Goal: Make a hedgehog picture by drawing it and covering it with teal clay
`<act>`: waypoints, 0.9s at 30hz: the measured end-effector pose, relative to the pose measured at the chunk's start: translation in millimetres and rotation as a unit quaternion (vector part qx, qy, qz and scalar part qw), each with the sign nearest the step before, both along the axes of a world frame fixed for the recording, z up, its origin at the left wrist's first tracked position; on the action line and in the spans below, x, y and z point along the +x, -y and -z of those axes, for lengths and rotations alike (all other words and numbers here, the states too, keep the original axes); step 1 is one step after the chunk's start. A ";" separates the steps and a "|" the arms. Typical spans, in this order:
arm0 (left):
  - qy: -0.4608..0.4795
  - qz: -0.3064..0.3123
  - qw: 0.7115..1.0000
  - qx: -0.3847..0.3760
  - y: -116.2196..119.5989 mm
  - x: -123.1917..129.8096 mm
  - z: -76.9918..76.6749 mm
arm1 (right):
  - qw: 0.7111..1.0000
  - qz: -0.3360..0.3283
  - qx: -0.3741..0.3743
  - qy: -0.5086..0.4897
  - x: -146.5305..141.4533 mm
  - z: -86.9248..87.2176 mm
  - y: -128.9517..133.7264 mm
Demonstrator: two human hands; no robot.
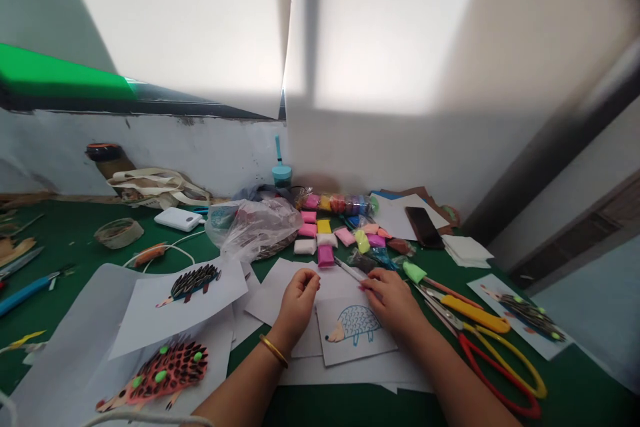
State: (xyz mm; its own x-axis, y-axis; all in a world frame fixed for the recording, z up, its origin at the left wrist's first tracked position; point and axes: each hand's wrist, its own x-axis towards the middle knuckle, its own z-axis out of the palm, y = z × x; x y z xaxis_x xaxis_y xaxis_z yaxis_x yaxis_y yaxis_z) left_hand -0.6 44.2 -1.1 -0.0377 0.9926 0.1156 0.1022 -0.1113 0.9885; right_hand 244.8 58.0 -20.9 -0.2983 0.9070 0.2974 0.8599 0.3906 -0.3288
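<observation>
A hedgehog drawing (355,330) in blue outline, its face coloured peach, lies in front of me on loose white paper. My left hand (300,297) is closed above the paper, to the left of the drawing. Its fingertips are pinched, and I cannot make out anything between them. My right hand (390,297) rests at the drawing's upper right corner, closed on a slim white pen (351,269) that points up and left. Beyond the hands lie small packets of coloured clay, among them a magenta packet (325,255) and a yellow packet (324,226).
On the right are large scissors (475,340), a yellow-handled cutter (475,312), a phone (424,227) and a seed-covered hedgehog card (520,313). To the left lie a pink hedgehog picture (165,373), a plastic bag (255,223), a tape roll (119,233) and a white power bank (179,219).
</observation>
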 end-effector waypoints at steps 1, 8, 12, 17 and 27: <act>-0.004 0.003 1.000 -0.005 -1.5 -0.2 3.1 | 0.999 0.030 0.007 0.012 0.2 0.3 -1.3; -0.004 0.003 1.000 -0.026 -8.5 -2.8 15.7 | 0.999 -0.030 0.016 -0.038 9.7 1.7 0.3; -0.007 -0.001 1.000 -0.029 -7.9 -3.1 16.1 | 0.990 -0.131 -0.021 -0.040 9.0 1.9 10.6; -0.013 -0.009 1.000 -0.027 -8.3 -3.2 15.9 | 0.991 -0.124 -0.037 -0.033 5.3 1.6 22.7; -0.023 -0.018 0.999 -0.021 -6.4 -3.5 12.4 | 0.994 -0.091 -0.053 -0.041 9.8 1.5 31.1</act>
